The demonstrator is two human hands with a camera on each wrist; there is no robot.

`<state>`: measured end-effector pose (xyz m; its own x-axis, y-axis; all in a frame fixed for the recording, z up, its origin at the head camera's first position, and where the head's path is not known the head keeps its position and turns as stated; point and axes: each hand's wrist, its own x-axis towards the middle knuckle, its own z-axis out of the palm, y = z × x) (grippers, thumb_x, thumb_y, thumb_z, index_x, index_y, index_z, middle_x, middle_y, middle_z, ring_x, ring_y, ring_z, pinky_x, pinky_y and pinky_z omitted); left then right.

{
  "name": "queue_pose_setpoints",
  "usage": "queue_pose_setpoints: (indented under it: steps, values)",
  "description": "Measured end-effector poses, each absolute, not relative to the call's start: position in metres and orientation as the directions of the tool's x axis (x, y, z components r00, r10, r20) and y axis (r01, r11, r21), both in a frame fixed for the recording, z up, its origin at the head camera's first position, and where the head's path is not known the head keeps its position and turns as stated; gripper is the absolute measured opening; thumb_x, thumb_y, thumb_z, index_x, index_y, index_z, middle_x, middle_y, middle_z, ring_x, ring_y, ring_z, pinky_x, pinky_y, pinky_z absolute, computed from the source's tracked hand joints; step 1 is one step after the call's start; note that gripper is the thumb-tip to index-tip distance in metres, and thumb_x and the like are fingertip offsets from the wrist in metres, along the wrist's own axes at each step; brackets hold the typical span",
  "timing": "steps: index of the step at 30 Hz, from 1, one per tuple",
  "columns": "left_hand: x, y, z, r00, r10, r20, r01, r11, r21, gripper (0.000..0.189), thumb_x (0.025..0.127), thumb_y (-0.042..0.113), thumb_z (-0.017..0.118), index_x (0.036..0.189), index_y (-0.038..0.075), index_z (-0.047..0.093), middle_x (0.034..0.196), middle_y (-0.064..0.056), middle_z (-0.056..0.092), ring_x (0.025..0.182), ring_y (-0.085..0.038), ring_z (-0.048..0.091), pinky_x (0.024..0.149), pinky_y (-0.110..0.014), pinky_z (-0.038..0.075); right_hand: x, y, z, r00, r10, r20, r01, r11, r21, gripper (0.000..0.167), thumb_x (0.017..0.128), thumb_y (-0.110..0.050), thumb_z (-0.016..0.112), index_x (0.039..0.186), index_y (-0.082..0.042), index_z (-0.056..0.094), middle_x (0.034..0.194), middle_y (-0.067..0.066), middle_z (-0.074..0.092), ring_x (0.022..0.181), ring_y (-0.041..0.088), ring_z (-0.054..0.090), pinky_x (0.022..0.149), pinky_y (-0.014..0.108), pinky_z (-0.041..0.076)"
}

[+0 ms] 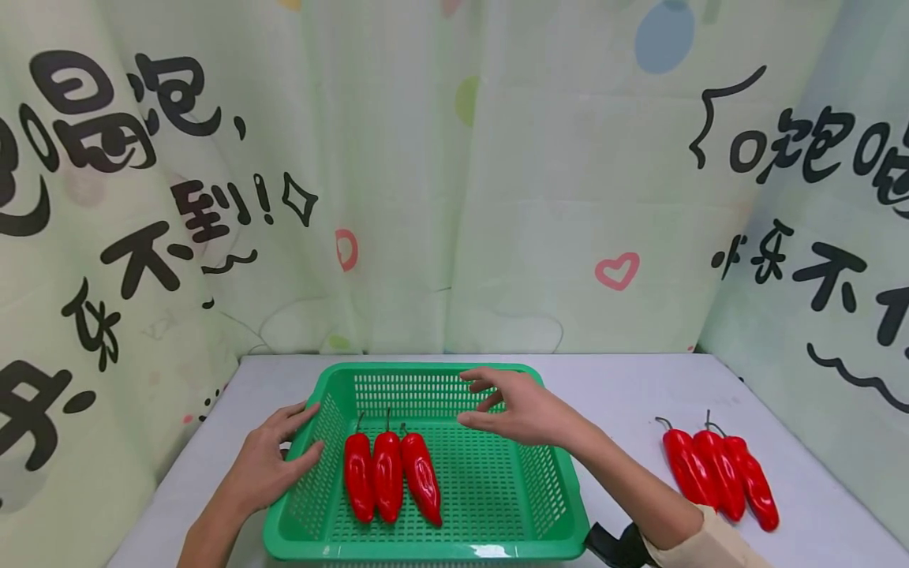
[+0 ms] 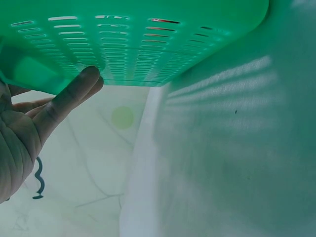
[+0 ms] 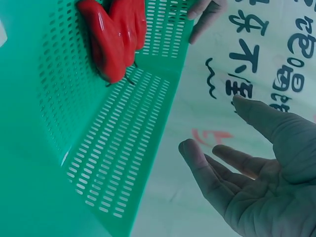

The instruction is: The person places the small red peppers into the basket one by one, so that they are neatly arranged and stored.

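Observation:
Three glossy red chili peppers (image 1: 387, 477) lie side by side in the left half of a green plastic basket (image 1: 490, 551), stems toward its far wall. At the basket's left rim, my left hand (image 1: 266, 465) touches it with fairly straight, spread fingers. The left wrist view shows that hand (image 2: 29, 128) beside the slotted outer wall. Above the basket's right part hovers my right hand (image 1: 521, 406), holding nothing, its thumb apart from its fingers. In the right wrist view, the palm and fingers of this hand (image 3: 261, 177) are bare.
Three more red peppers (image 1: 720, 473) lie in a group on the white table (image 1: 611, 386), right of the basket. A printed curtain (image 1: 454, 181) hangs behind the table and along both sides. A black strap (image 1: 618, 544) is near the right wrist.

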<state>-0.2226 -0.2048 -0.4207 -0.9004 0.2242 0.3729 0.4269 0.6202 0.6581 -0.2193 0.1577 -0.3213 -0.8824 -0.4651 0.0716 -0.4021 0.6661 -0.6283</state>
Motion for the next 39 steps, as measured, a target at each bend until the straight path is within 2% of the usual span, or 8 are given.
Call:
queue_pose_setpoints:
  steps: [22,30,39]
  values:
    - [-0.223,-0.206,-0.421,-0.9,0.221,0.377,0.428,0.62,0.658,0.054,0.091,0.012,0.074,0.14,-0.006,0.058,0.141,-0.03,0.054,0.11,-0.039,0.067,0.077,-0.043,0.063,-0.209,0.192,-0.328,-0.917,-0.384,0.109,-0.353,0.651,-0.673,0.06,0.095,-0.035,0.074,0.144,-0.007,0.055,0.134,0.014,0.065,0.111,0.027,0.069,0.087,0.039,0.06]
    - [-0.223,-0.205,-0.423,-0.908,0.218,0.358,0.412,0.618,0.669,0.055,0.092,0.013,0.073,0.142,-0.005,0.058,0.142,-0.029,0.054,0.111,-0.038,0.067,0.078,-0.042,0.063,-0.205,0.205,-0.334,-0.933,-0.338,0.125,-0.328,0.649,-0.687,0.06,0.094,-0.036,0.075,0.143,-0.008,0.057,0.133,0.013,0.066,0.11,0.026,0.07,0.087,0.036,0.06]
    - [-0.223,-0.206,-0.422,-0.905,0.218,0.366,0.419,0.612,0.67,0.055,0.091,0.012,0.074,0.141,-0.005,0.058,0.142,-0.03,0.054,0.111,-0.038,0.067,0.078,-0.043,0.062,-0.202,0.219,-0.339,-0.942,-0.305,0.138,-0.313,0.655,-0.688,0.06,0.094,-0.036,0.075,0.144,-0.009,0.056,0.132,0.013,0.066,0.111,0.027,0.069,0.088,0.04,0.06]
